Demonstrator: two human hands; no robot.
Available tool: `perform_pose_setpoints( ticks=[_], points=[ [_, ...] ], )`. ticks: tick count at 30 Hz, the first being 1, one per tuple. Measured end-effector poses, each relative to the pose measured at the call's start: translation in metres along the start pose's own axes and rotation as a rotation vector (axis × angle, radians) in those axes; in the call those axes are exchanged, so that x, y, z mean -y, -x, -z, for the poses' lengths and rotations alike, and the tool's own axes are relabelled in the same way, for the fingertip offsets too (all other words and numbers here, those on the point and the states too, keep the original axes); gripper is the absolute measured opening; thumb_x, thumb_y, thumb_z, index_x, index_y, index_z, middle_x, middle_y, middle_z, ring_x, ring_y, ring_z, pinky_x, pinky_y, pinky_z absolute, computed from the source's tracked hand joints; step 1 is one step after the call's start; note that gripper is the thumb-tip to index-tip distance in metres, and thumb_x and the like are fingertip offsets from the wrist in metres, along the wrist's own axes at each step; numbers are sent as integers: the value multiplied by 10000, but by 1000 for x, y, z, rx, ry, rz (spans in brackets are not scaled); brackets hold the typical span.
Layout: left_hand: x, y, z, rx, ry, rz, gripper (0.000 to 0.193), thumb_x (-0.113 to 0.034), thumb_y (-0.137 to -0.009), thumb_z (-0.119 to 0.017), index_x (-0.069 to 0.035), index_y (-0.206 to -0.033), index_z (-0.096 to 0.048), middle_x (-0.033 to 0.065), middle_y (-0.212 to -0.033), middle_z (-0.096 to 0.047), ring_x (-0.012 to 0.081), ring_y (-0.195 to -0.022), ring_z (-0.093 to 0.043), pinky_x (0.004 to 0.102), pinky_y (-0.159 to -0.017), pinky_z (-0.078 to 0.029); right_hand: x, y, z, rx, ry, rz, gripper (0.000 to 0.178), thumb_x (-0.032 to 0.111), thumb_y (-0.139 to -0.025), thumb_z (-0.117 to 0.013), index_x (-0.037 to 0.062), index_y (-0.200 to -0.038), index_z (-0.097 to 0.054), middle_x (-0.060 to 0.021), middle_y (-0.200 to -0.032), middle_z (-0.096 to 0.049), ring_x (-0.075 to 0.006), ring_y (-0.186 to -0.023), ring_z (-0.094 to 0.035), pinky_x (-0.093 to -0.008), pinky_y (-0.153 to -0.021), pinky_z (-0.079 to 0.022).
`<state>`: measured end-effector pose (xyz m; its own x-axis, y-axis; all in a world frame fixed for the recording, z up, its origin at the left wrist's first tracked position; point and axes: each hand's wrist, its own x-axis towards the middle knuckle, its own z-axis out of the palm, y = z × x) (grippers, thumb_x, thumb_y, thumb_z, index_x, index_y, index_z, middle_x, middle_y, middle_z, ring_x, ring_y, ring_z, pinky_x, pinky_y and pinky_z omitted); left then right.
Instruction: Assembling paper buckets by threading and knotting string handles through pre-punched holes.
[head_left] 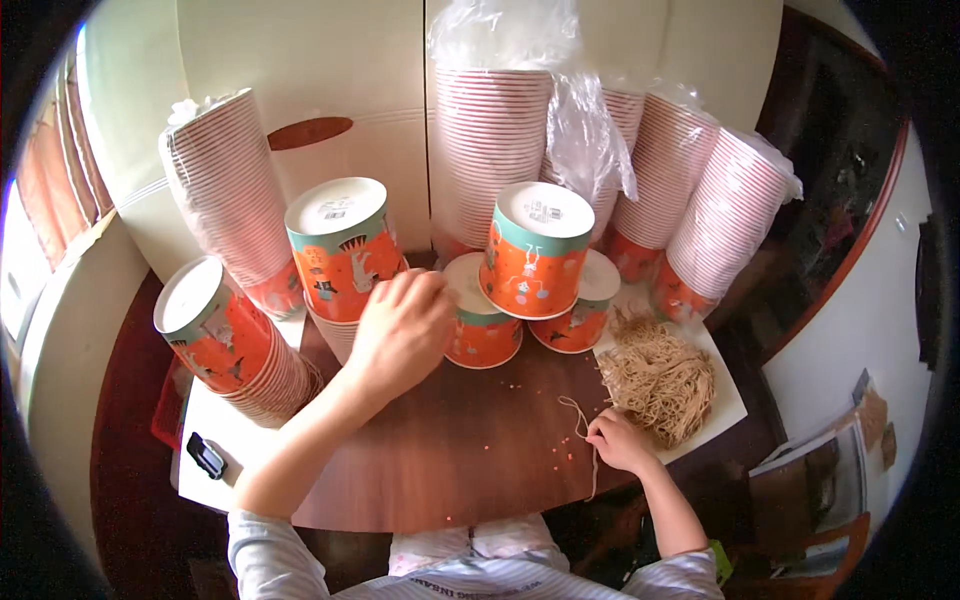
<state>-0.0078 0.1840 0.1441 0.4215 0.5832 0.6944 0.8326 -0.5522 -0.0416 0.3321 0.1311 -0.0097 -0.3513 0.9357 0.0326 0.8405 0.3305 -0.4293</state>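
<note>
My left hand is raised over the table with its fingers curled. It is just right of an upside-down orange and green paper bucket that tops a nested stack. What its fingertips hold, if anything, is hidden. Low at the right, my right hand pinches a thin beige string; one end loops up and the other hangs toward the table edge. Beside that hand lies a tangled heap of beige string. Between the hands, one upside-down bucket rests across a left bucket and a right bucket.
Tall nested bucket stacks in clear plastic line the back, with leaning stacks at the far left and right. Another stack tilts at the left, near a small black object. Reddish bits dot the brown table.
</note>
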Motion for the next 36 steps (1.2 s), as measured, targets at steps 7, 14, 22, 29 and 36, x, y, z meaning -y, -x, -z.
perform_pose_setpoints(
  ticks=[7, 14, 22, 29, 36],
  points=[
    [-24, -70, -52, -33, 9, -180, 475, -239, -731, -597, -52, -1151, -477, 91, -1184, -455, 220, -1132, -407, 375, -879, -366, 27, 9, 32, -255, -653, 3, 73, 81, -813, -567, 33, -831, -514, -5, -764, -521, -73, -658, -467, -205, -582, -387],
    [-26, -98, -71, 71, 6, -28, 266, -162, -713, -611, -58, -941, -521, 78, -1053, -550, 228, -1082, -474, 422, -817, -392, 38, 14, 51, -387, -763, 97, 155, 67, -813, -581, 0, -949, -547, -11, -805, -587, -44, -662, -505, -177, -615, -393],
    [-20, -46, -17, -111, 804, 261, 248, -7, -767, -589, -9, -1009, -535, 115, -1059, -579, 225, -1050, -538, 307, -849, -440, 47, 11, 54, -345, -983, 104, 93, 5, -803, -557, 13, -892, -585, -34, -840, -615, -73, -746, -547, -201, -658, -421],
    [-22, 113, -30, -34, 2005, 1099, 276, -258, -831, -567, -79, -1019, -472, 75, -1020, -565, 223, -932, -562, 407, -798, -470, 52, -3, 40, -308, -893, 84, 125, -33, -776, -534, 17, -867, -603, -40, -861, -610, -90, -779, -553, -220, -677, -429],
    [-84, 186, -47, -121, 2366, 1485, 491, -192, -749, -654, -29, -1167, -455, 110, -1100, -544, 243, -1004, -536, 414, -856, -462, 83, -16, 41, -192, -979, 175, 242, 60, -796, -551, -45, -1015, -559, -67, -943, -562, -136, -816, -540, -258, -722, -428]
  ],
)
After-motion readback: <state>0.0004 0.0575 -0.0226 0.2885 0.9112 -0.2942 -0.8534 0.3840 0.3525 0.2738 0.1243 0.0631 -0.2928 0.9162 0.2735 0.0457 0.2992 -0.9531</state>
